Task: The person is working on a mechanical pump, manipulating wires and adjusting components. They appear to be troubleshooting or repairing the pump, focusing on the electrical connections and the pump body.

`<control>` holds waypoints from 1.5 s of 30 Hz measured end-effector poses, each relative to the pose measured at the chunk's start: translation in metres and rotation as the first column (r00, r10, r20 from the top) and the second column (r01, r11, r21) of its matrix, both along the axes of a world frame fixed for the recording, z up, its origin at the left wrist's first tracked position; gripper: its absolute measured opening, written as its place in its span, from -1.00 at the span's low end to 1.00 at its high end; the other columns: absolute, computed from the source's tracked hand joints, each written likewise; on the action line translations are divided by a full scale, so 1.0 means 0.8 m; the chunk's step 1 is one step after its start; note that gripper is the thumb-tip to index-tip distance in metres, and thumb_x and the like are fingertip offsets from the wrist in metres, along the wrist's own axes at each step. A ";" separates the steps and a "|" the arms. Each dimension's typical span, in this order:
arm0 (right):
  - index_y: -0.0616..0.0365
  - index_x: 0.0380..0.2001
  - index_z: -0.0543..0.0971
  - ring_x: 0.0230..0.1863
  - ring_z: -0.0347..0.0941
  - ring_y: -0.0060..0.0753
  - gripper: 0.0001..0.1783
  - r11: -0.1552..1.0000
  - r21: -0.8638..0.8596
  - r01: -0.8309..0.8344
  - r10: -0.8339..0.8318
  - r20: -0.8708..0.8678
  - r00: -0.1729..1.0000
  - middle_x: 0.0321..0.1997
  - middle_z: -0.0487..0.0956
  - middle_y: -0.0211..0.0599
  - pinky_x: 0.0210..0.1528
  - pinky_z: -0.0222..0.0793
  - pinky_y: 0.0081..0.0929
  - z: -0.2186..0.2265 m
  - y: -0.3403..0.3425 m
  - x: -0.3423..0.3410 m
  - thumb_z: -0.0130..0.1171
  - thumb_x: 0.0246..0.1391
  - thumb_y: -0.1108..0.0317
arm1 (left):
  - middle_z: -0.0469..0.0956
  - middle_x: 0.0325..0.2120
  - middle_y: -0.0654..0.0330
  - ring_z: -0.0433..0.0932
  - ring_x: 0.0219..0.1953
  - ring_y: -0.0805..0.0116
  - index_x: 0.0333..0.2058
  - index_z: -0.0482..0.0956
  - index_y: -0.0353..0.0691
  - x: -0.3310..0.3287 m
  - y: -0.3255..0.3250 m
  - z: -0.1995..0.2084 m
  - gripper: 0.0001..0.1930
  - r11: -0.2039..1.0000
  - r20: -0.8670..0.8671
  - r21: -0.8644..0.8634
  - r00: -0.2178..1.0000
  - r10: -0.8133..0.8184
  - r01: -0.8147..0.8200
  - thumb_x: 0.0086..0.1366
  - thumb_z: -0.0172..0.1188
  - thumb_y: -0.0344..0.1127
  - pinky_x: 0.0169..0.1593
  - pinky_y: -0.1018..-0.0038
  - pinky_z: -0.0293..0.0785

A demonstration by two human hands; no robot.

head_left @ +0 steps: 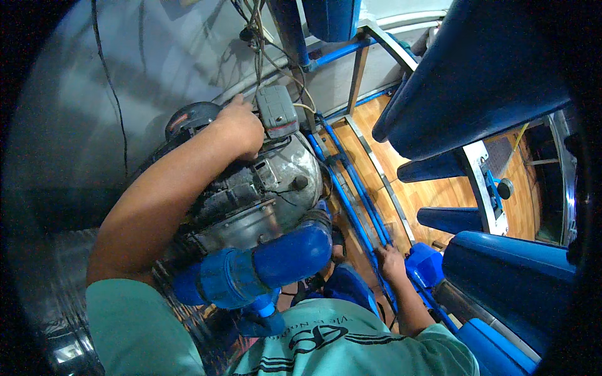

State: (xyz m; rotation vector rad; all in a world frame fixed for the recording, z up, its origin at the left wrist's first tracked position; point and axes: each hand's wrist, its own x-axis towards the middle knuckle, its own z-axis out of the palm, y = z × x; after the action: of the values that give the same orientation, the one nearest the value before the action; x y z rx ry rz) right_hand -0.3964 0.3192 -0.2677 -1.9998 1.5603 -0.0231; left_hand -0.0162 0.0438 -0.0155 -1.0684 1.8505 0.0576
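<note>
Room: a cramped plant corner, a pale wall (125, 81) on the left, a wood-pattern floor (401, 156) far below, loose cables hanging down from above.
Blue tanks: big blue vessels (483, 75) crowd the right side on a metal frame (376, 163).
Pump motor: a grimy grey electric motor (263, 200) sits in the middle, just under the person's chest, its black end cap (188, 119) toward the wall. By my reckoning it is heavy, rigid cast metal, dusty and maybe greasy; it would want taking by the body or the base, never by the wires.
Blue elbow fitting: a fat blue pipe elbow (269, 263) joins the motor's near end; stiff plastic, smooth, likely slippery.
Blue pipes: thin blue lines (351, 188) run along the frame.
Switch box: a small grey box (276, 113) on top of the motor, cables entering it; light and probably fragile.
Left hand: the left hand (241, 128) rests on the motor's top beside the grey box, fingers curled down; what they grip I cannot tell.
Right hand: the right hand (392, 263) is closed around the blue pipes low down.
</note>
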 end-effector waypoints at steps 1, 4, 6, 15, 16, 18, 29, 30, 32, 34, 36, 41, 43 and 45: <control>0.03 -0.30 0.59 -0.26 0.47 0.07 -0.83 0.999 0.024 -0.039 0.038 0.045 0.998 -0.37 0.50 -0.07 -0.21 0.37 -0.07 0.007 0.004 -0.002 0.05 0.04 0.39 | 0.59 -0.06 0.13 0.38 0.16 0.14 -0.12 0.68 -0.12 -0.004 -0.001 0.001 -0.59 1.000 -0.001 0.001 1.000 0.001 -0.001 0.04 0.30 -0.10 0.37 0.10 -0.06; 0.11 -0.34 0.59 -0.25 0.44 0.11 -0.85 0.996 -0.052 -0.079 0.088 0.204 0.975 -0.36 0.50 -0.05 -0.20 0.35 -0.04 0.033 -0.007 -0.006 0.09 0.02 0.36 | 0.59 -0.06 0.13 0.37 0.16 0.13 -0.12 0.68 -0.12 -0.005 -0.004 0.002 -0.58 1.000 0.007 0.013 1.000 0.019 -0.019 0.02 0.34 -0.10 0.36 0.10 -0.03; 0.17 -0.18 0.53 -0.16 0.42 0.20 -0.74 0.996 0.043 -0.083 0.064 0.325 0.944 -0.26 0.50 0.02 -0.11 0.34 -0.04 0.046 -0.041 0.003 0.11 0.06 0.29 | 0.58 -0.04 0.11 0.38 0.16 0.12 -0.12 0.68 -0.13 -0.003 -0.006 -0.003 -0.56 0.999 0.032 0.038 0.999 0.037 -0.038 0.01 0.36 -0.10 0.35 0.11 -0.01; 0.26 0.24 0.25 0.31 0.22 0.10 -0.39 0.919 -0.346 0.189 0.069 0.614 0.787 0.28 0.28 0.19 0.30 0.17 -0.22 0.030 -0.309 0.234 0.03 0.23 0.15 | 0.57 -0.01 0.08 0.46 0.09 0.10 -0.10 0.66 -0.15 0.001 -0.007 -0.028 -0.61 0.993 0.058 0.024 0.992 0.113 -0.114 0.04 0.28 -0.28 0.21 0.19 0.19; 0.29 0.24 0.25 0.30 0.24 0.10 -0.39 0.926 -0.322 0.198 0.033 0.590 0.807 0.25 0.31 0.21 0.30 0.18 -0.24 0.015 -0.334 0.252 0.00 0.25 0.13 | 0.56 -0.01 0.08 0.46 0.08 0.11 -0.09 0.66 -0.15 -0.001 -0.009 -0.029 -0.62 0.994 0.070 0.017 0.992 0.107 -0.108 0.06 0.25 -0.27 0.20 0.20 0.19; 0.24 0.24 0.27 0.28 0.28 0.03 -0.42 0.991 -0.007 0.131 -0.087 0.712 0.697 0.24 0.36 0.10 0.29 0.18 -0.30 -0.017 -0.368 0.273 0.00 0.26 0.13 | 0.56 0.01 0.08 0.48 0.07 0.11 -0.08 0.66 -0.14 -0.005 -0.009 -0.032 -0.64 0.996 0.094 0.010 0.992 0.086 -0.087 0.11 0.20 -0.25 0.17 0.20 0.21; 0.27 0.12 0.41 0.23 0.33 -0.09 -0.51 0.994 -0.110 0.005 0.076 0.722 0.688 0.13 0.45 0.07 0.27 0.18 -0.31 -0.059 -0.426 0.299 -0.01 0.13 0.30 | 0.59 -0.04 0.11 0.47 0.09 0.21 -0.08 0.66 -0.13 -0.001 -0.001 -0.024 -0.65 0.995 0.102 0.034 0.991 0.086 -0.090 0.21 0.05 -0.23 0.17 0.22 0.15; 0.28 0.12 0.41 0.21 0.34 -0.10 -0.51 0.995 -0.094 -0.028 0.089 0.757 0.647 0.10 0.47 0.06 0.27 0.18 -0.31 -0.059 -0.433 0.303 -0.02 0.12 0.33 | 0.60 -0.04 0.11 0.47 0.09 0.21 -0.08 0.66 -0.13 -0.003 -0.002 -0.024 -0.65 0.996 0.104 0.034 0.992 0.078 -0.082 0.21 0.04 -0.24 0.17 0.22 0.14; 0.28 -0.01 0.47 0.02 0.43 -0.25 -0.61 0.993 0.014 -0.119 0.071 0.730 0.679 -0.09 0.56 -0.11 0.14 0.28 -0.37 -0.067 -0.443 0.302 -0.04 0.11 0.36 | 0.60 -0.05 0.11 0.47 0.08 0.22 -0.09 0.67 -0.13 -0.007 -0.002 -0.020 -0.65 0.998 0.102 0.042 0.993 0.052 -0.056 0.22 0.02 -0.23 0.17 0.22 0.14; 0.27 -0.11 0.50 -0.10 0.45 -0.33 -0.68 0.977 0.202 -0.068 -0.086 0.666 0.741 -0.20 0.57 -0.20 0.04 0.33 -0.40 -0.072 -0.446 0.295 -0.01 0.13 0.32 | 0.60 -0.05 0.12 0.48 0.07 0.21 -0.09 0.67 -0.13 -0.007 -0.003 -0.022 -0.65 0.998 0.098 0.040 0.994 0.039 -0.043 0.23 0.01 -0.23 0.17 0.21 0.14; 0.27 -0.14 0.54 -0.16 0.51 -0.15 -0.61 0.969 0.219 -0.118 -0.050 0.633 0.772 -0.21 0.59 -0.05 -0.02 0.37 -0.31 -0.075 -0.437 0.267 0.09 0.12 0.16 | 0.60 -0.05 0.11 0.49 0.06 0.20 -0.09 0.67 -0.13 -0.004 -0.004 -0.031 -0.65 0.999 0.092 0.025 0.995 0.036 -0.039 0.23 0.01 -0.22 0.17 0.19 0.14; 0.20 -0.26 0.53 -0.23 0.39 -0.49 -0.69 0.922 0.345 -0.179 -0.127 0.703 0.700 -0.33 0.52 -0.36 -0.10 0.33 -0.45 -0.078 -0.307 0.181 0.12 0.17 0.14 | 0.61 -0.06 0.11 0.51 0.03 0.18 -0.08 0.66 -0.14 0.004 0.001 -0.034 -0.64 0.998 0.101 0.059 0.995 -0.001 -0.005 0.23 0.00 -0.21 0.19 0.15 0.11; 0.15 -0.29 0.51 -0.28 0.36 -0.57 -0.79 0.893 0.430 -0.136 -0.232 0.696 0.680 -0.37 0.47 -0.47 -0.17 0.31 -0.52 -0.090 -0.240 0.137 0.15 0.17 0.22 | 0.61 -0.07 0.12 0.52 0.03 0.19 -0.08 0.66 -0.15 0.002 0.002 -0.032 -0.64 0.998 0.095 0.061 0.995 -0.015 0.010 0.23 0.01 -0.21 0.21 0.13 0.10; 0.13 -0.25 0.50 -0.24 0.37 -0.56 -0.82 0.864 0.499 -0.067 -0.332 0.665 0.669 -0.35 0.47 -0.48 -0.14 0.32 -0.53 -0.125 -0.168 0.086 0.16 0.18 0.27 | 0.62 -0.08 0.15 0.52 0.03 0.19 -0.09 0.66 -0.16 -0.003 0.001 -0.028 -0.64 0.997 0.099 0.080 0.995 -0.030 0.022 0.22 0.03 -0.21 0.23 0.12 0.08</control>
State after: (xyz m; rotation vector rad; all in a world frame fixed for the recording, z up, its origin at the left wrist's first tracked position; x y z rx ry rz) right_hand -0.3273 0.1849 -0.3676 -1.2085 1.0219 -0.4140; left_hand -0.0186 0.0443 -0.0382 -0.9754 1.7570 0.0607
